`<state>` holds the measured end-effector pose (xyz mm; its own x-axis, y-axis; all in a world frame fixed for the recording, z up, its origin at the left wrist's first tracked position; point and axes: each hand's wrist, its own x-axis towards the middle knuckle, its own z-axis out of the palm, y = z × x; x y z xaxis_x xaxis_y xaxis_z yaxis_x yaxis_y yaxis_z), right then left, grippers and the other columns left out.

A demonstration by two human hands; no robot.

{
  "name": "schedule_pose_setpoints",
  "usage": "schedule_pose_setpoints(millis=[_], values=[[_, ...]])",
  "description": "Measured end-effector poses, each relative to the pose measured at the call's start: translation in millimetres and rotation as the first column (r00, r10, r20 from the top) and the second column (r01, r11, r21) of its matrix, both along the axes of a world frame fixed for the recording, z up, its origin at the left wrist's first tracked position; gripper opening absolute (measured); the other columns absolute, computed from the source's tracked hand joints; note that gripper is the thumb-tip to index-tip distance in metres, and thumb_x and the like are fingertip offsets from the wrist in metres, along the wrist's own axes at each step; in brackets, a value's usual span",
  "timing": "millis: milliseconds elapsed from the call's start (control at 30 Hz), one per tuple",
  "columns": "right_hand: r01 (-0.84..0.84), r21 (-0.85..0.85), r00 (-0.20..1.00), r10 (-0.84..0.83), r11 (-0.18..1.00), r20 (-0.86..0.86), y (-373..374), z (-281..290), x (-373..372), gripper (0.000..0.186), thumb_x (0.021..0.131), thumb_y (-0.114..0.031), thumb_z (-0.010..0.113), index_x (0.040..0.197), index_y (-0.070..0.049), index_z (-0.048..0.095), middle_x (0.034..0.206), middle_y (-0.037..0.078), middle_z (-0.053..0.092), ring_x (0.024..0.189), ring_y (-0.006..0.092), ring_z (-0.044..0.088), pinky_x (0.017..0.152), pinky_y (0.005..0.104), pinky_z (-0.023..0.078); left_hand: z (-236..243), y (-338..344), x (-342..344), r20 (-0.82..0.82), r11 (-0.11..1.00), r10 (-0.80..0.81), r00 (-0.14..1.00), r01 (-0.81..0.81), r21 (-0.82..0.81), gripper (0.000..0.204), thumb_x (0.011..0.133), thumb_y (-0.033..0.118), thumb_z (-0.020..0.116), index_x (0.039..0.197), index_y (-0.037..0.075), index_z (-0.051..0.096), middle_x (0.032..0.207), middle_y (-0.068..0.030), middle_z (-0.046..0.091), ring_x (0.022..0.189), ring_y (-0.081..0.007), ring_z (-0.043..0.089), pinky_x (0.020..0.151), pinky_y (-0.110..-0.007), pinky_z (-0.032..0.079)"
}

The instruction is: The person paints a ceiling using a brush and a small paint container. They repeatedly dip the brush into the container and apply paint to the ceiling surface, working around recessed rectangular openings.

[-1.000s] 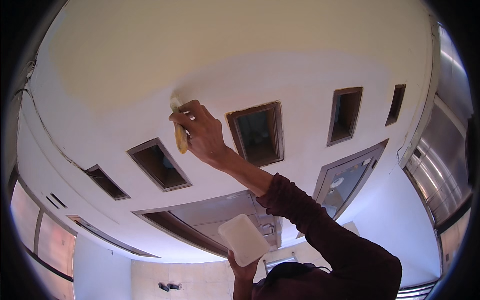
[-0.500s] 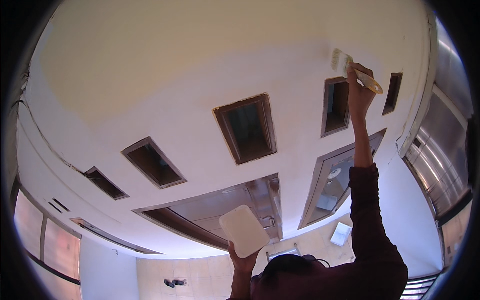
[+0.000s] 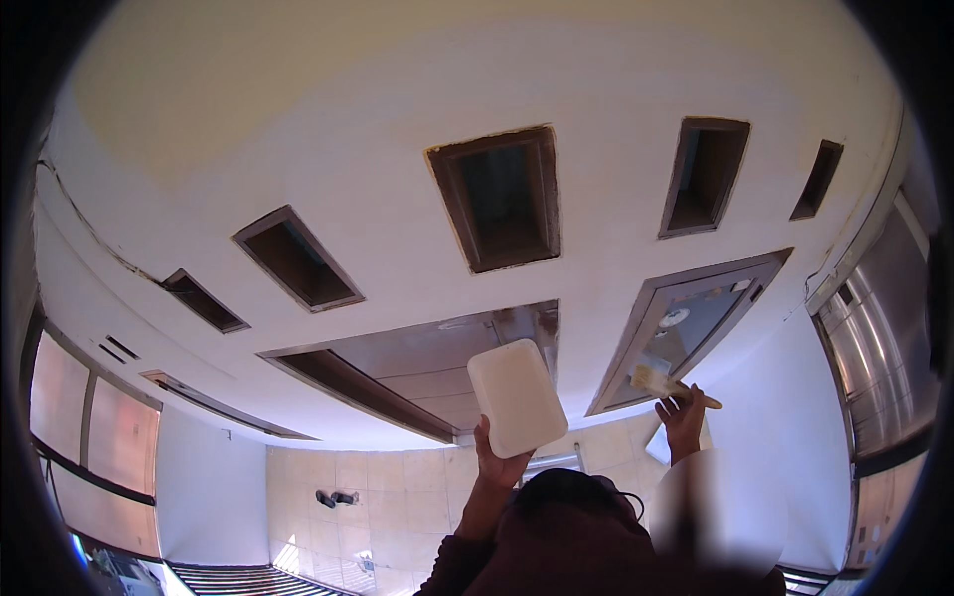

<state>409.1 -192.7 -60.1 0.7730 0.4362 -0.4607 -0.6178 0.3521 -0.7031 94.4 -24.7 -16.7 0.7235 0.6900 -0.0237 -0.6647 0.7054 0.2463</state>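
A pale rectangular tub point(image 3: 519, 397) with rounded corners rests in my left hand point(image 3: 494, 465), the fingers gripping its lower left corner. Whether its pale surface is paint inside or the tub's own wall, I cannot tell. My right hand point(image 3: 682, 427) is closed on a flat paintbrush point(image 3: 654, 381). Its pale bristles point left and its yellowish handle sticks out to the right. The brush is lowered, in front of the glazed frame and apart from the tub. Beyond both hands rises the wall point(image 3: 378, 139), whitish around the openings and yellowish higher up.
Brown-framed openings, including a middle one point(image 3: 500, 199) and a right one point(image 3: 706, 179), line the wall. Below are a brown door point(image 3: 427, 358) and a glazed frame point(image 3: 696, 308). A cable point(image 3: 94, 233) hangs at left. Dark shoes point(image 3: 336, 498) lie on the tiled floor point(image 3: 397, 487).
My right arm has come down from the upper wall, bringing the paintbrush low beside the glazed frame. My left hand has raised the tub slightly and to the right. The view has shifted.
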Motion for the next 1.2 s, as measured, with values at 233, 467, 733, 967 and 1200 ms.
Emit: schedule_pose_setpoints(millis=[233, 467, 733, 967, 1200], values=[[0.122, -0.521, 0.809, 0.22, 0.845, 0.545, -21.9, -33.5, -4.4, 0.036, 0.093, -0.029, 0.056, 0.113, 0.0, 0.065, 0.083, 0.007, 0.061, 0.084, 0.0171, 0.062, 0.076, 0.0342, 0.05, -0.9, -9.3, 16.8, 0.039, 0.996, -0.061, 0.997, 0.063, -0.055, 0.073, 0.095, 0.059, 0.056, 0.149, 0.012, 0.04, 0.144, -0.0112, 0.051, 0.134, -0.0315, 0.049, 0.109, -0.053, 0.043], [-0.325, -0.482, 0.623, 0.567, 0.814, 0.539, 12.9, 66.9, -13.4, 0.025, 0.098, -0.018, 0.057, 0.111, 0.001, 0.067, 0.068, -0.001, 0.055, 0.057, 0.0067, 0.051, 0.054, 0.0236, 0.042, 14.5, -9.9, 46.8, 0.046, 0.993, -0.113, 0.993, 0.114, -0.027, 0.071, 0.095, 0.059, 0.056, 0.147, 0.012, 0.042, 0.139, -0.0103, 0.055, 0.128, -0.0298, 0.055, 0.104, -0.049, 0.049], [-0.786, -0.435, 0.26, 0.874, 0.439, 0.412, 58.1, 162.9, -40.2, 0.061, 0.1, -0.036, 0.058, 0.148, 0.0, 0.044, 0.082, 0.005, 0.065, 0.065, 0.0144, 0.072, 0.05, 0.0218, 0.044, 43.3, -3.9, 83.1, 0.018, 0.991, -0.119, 0.993, 0.118, 0.059, 0.064, 0.098, 0.051, 0.055, 0.142, 0.006, 0.046, 0.134, -0.0107, 0.058, 0.124, -0.0259, 0.057, 0.105, -0.045, 0.047], [-0.837, -0.316, 0.329, 0.873, 0.446, 0.36, 71.0, 165.4, -46.4, 0.067, 0.099, -0.031, 0.061, 0.151, 0.0, 0.034, 0.082, 0.007, 0.067, 0.062, 0.0151, 0.071, 0.045, 0.0216, 0.044, 63.3, -1.6, 95.2, -0.032, 0.992, -0.09, 0.995, 0.092, 0.081, 0.062, 0.099, 0.053, 0.052, 0.14, 0.006, 0.047, 0.131, -0.0104, 0.059, 0.122, -0.0245, 0.057, 0.103, -0.043, 0.046], [-0.82, -0.243, 0.413, 0.829, 0.519, 0.377, 74.6, 162.1, -38.9, 0.056, 0.097, -0.025, 0.062, 0.142, 0.001, 0.042, 0.084, 0.01, 0.069, 0.06, 0.0158, 0.069, 0.043, 0.0231, 0.046, 66.8, 8.1, 105.6, -0.127, 0.988, -0.099, 0.987, 0.113, 0.109, 0.061, 0.097, 0.054, 0.053, 0.135, 0.006, 0.051, 0.124, -0.0087, 0.061, 0.116, -0.0218, 0.059, 0.098, -0.04, 0.047]])
